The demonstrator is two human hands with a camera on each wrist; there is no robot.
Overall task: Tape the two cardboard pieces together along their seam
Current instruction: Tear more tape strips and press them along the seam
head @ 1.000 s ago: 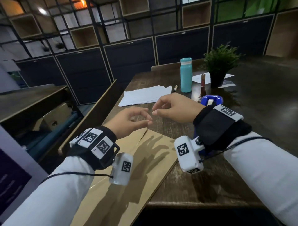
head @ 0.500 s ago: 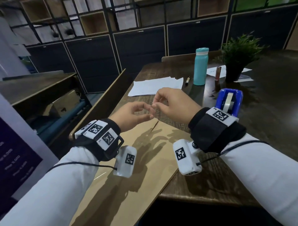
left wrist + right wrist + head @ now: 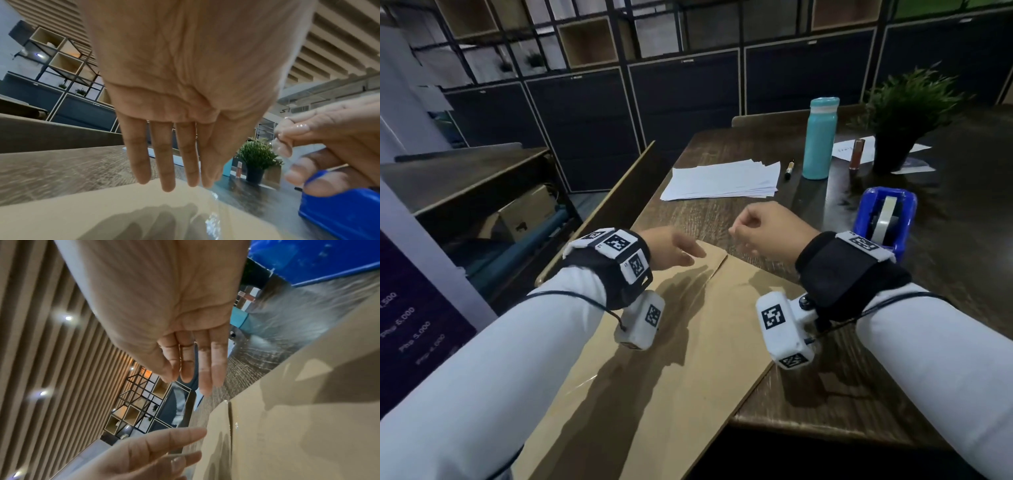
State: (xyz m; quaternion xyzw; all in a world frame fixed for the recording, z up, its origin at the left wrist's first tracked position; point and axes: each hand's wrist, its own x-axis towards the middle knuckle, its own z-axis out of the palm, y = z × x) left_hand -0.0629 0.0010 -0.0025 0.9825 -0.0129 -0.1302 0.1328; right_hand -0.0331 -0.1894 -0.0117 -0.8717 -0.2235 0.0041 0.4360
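Observation:
Two brown cardboard pieces (image 3: 654,359) lie side by side on the dark wooden table, and their seam (image 3: 717,270) runs away from me with glossy glints along it. My left hand (image 3: 695,255) is flat with straight fingers over the far end of the left piece, close to the seam. My right hand (image 3: 736,229) hovers above the table just beyond the right piece. It pinches a short strip of clear tape (image 3: 179,402) between thumb and forefinger. The blue tape dispenser (image 3: 883,219) stands behind my right wrist.
A stack of white paper (image 3: 722,181), a marker (image 3: 789,169), a teal bottle (image 3: 820,137), a small brown bottle (image 3: 856,154) and a potted plant (image 3: 904,116) stand further back. The cardboard overhangs the table's near edge (image 3: 791,425). A wooden panel (image 3: 613,198) flanks the table's left side.
My hands were together in the air, pinching at the tape. They have come apart: the left dropped flat toward the cardboard, the right drew off to the right with the strip.

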